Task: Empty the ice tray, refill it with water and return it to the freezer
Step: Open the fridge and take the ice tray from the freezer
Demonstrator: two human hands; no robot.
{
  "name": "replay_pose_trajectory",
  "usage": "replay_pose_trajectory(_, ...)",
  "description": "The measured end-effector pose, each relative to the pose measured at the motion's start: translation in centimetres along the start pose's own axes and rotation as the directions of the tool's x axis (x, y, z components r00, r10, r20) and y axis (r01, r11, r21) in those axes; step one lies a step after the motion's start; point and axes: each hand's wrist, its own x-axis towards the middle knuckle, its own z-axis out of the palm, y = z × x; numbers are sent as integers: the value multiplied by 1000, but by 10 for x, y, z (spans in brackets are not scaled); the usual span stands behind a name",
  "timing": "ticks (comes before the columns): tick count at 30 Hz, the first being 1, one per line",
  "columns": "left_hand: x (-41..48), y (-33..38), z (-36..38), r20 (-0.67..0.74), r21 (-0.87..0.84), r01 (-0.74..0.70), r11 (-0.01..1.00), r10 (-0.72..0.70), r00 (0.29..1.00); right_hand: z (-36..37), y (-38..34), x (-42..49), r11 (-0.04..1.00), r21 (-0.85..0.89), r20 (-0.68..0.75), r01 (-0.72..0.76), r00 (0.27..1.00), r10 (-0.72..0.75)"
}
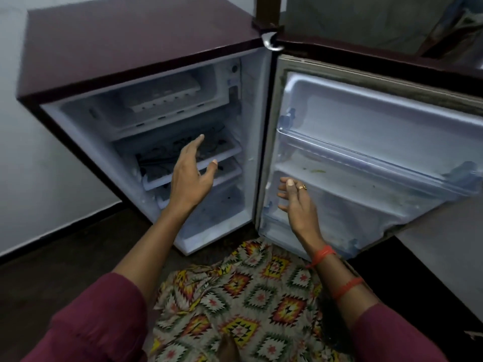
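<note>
Fridge (125, 37) door (379, 108) stands swung wide to the right, and I see straight into the cabinet. Up in the freezer compartment (109, 113) at the top lies the white ice tray (162, 96), a little blurred, towards the back and right of that compartment.

I have my left hand (190, 176) stretched in front of the shelf (227, 150) just under the freezer compartment, fingers straight, thumb spread, holding nothing. The ice tray sits above and beyond its fingertips, apart from them; I cannot tell if the hand touches the shelf edge.

My right hand (298, 205) hangs in front of the lower part of the door's inner side, below the clear door rack (366, 155). Its fingers are loosely curled around nothing, and a ring (302, 187) shows on one. It is well apart from the ice tray, across the hinge edge. Orange bands (322, 253) circle that wrist, and patterned cloth (248, 296) covers my lap below.
</note>
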Motion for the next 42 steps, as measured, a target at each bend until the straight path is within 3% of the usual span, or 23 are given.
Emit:
replay_pose_trajectory(10,42,-57,-67,-132,-205,214,955,-244,961,103,-55,48,992,-47,128,117,986,-110)
replay_pose_trajectory(24,135,-110,-76,-252,-312,290,905,-373,893,181,-102,174,898,-237,289,370,910,-298)
replay_pose_trajectory(29,174,-136,-69,-292,-402,346,848,-476,829,208,-110,225,824,-296,357,482,857,-372)
replay_pose_trajectory(33,199,-152,-65,-394,-279,368,887,-455,799,231,-118,264,777,-316,405,545,818,-409)
replay_pose_trajectory(36,215,-165,-64,-451,-190,412,891,-452,770,251,-120,291,682,-402,415,611,786,-459)
replay_pose_trajectory(42,239,-181,-68,-434,-148,518,842,-526,731,276,-117,335,674,-454,422,583,807,-413)
